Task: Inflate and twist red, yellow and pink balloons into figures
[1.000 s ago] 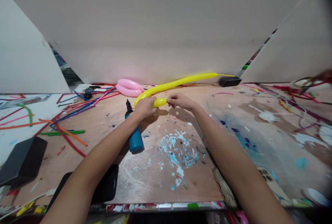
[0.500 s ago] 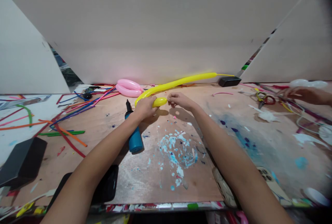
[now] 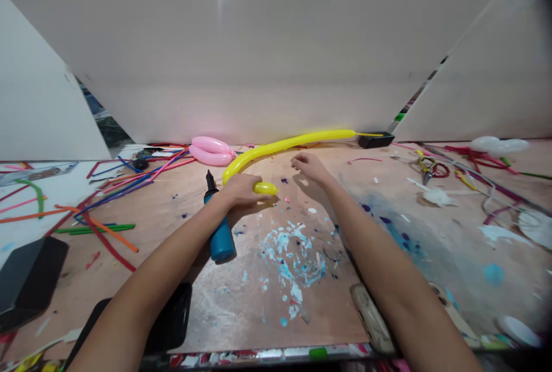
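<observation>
Holding the yellow balloon (image 3: 297,141) softly seemed best, so it wouldn't pop. My left hand (image 3: 242,189) had its grip closed round it, over the surface (image 3: 241,309). My right hand (image 3: 311,168), half curled, was apart; I couldn't tell if it held anything.

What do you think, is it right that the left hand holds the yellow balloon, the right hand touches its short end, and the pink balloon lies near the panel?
Not quite: the head view shows the right hand apart from the short end, not touching it. The left hand does hold the yellow balloon, and the pink balloon lies near the panel.
</observation>
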The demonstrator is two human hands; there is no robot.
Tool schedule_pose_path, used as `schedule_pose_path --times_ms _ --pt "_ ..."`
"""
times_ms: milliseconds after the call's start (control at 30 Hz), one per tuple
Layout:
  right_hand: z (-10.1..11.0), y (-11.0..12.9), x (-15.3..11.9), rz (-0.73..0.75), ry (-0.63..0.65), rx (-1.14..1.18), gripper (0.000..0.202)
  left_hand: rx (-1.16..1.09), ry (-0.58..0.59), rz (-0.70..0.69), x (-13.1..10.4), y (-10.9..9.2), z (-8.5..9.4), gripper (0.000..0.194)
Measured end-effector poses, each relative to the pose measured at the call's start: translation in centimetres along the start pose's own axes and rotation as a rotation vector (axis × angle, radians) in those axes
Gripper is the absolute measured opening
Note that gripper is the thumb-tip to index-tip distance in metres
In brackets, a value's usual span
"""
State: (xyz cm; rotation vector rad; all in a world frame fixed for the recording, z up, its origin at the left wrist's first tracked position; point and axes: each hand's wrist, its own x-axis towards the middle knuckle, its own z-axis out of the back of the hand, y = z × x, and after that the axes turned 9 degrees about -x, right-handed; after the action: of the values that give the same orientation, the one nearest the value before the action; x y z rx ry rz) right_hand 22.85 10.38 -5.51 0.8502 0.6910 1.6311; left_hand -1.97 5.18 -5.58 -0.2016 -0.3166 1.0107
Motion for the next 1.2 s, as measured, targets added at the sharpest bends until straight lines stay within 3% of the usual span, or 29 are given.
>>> schedule_pose_path --times_ms 100,167,367,467,567,767,1033,1200 --pt "1.7 -2.1 0.1 -0.108 -0.096 0.017 0.009 0.021 0.095 -0.007 0.0 -0.3 0.0 0.053" --pt "2.2 -3.4 -0.1 -0.169 -0.146 0.028 0.01 0.013 0.078 -0.011 -0.1 -0.6 0.2 0.051" --pt "0.3 -4.5 -0.3 -0.169 -0.191 -0.072 0.014 -0.14 -0.197 -0.052 0.2 -0.3 0.4 0.058" --pt "-1.1 -4.3 0.0 -0.094 -0.152 -0.225 0.015 -0.265 -0.292 -0.116 0.6 0.3 0.0 0.059" --pt "-2.4 -4.1 0.0 -0.027 -0.118 -0.421 0.012 -0.468 -0.469 -0.188 0.5 1.0 -0.3 0.062" --pt "-3.8 -3.5 -0.8 0.034 -0.102 -0.682 0.021 -0.776 -0.671 -0.086 -1.4 2.5 0.2 0.062" --pt "-3.8 -3.5 -0.7 0.053 -0.092 -0.744 0.022 -0.791 -0.663 -0.104 -2.3 2.6 0.6 0.061" --pt "-3.9 -3.7 -0.7 0.041 -0.106 -0.648 0.019 -1.008 -0.72 -0.091 -2.2 1.9 0.5 0.06"
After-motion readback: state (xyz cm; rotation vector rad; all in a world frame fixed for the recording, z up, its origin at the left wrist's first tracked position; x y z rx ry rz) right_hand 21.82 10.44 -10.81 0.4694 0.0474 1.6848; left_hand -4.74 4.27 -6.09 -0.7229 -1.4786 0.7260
